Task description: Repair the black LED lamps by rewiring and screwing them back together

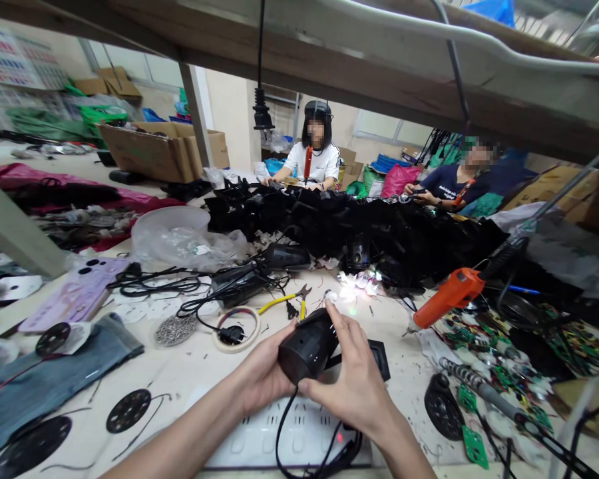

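A black cylindrical plastic housing is tilted between my two hands above the table, with a thin black cable trailing from its lower end. My left hand cups it from the left and below, its fingers partly hidden behind. On the right side, my right hand grips it, thumb at the lower end and fingers stretched along the upper part. Just beyond lie yellow-handled cutters and a roll of tape with a black plug on it. A black square-ended part shows behind my right hand.
A white power strip lies below my hands. To the right hangs an orange electric screwdriver over green circuit boards. Black parts are heaped behind. A phone lies left. Two people sit opposite; a beam crosses overhead.
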Tool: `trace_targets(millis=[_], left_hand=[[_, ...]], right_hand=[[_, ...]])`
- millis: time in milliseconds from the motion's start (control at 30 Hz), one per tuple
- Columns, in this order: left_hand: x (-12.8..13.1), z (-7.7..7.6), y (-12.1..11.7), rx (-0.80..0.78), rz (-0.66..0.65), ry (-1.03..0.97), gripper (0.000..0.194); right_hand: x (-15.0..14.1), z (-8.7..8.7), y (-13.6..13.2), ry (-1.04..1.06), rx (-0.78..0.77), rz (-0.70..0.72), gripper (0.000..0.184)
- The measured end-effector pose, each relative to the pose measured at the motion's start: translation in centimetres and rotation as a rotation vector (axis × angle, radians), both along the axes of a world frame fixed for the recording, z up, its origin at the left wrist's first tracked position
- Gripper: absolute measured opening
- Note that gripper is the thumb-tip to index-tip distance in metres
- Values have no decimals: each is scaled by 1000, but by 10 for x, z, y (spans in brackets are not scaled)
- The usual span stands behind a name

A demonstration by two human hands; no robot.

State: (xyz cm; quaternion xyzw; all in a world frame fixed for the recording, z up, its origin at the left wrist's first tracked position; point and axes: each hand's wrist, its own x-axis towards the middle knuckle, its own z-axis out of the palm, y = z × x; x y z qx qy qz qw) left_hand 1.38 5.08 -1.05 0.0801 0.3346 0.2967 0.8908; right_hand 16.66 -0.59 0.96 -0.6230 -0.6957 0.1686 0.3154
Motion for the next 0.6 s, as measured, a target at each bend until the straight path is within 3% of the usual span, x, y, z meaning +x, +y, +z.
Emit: trace_targets(millis=[200, 333, 433, 533, 600], left_hand=[[6, 1, 0, -31, 49, 12, 33], [4, -6, 0, -52, -14, 2, 35], [0, -8, 1, -90, -80, 47, 37], [-6, -4, 3, -133, -137, 60, 43], [-9, 0, 4, -153, -160, 48, 50]], right_hand=[[-3, -7, -3, 33, 104, -42, 106], [2, -5, -5, 30, -5, -18, 104], [11, 6, -4, 93, -55, -19, 101], [28, 19, 5, 180, 18, -130, 95], [41, 22, 18, 137, 59, -304, 92]])
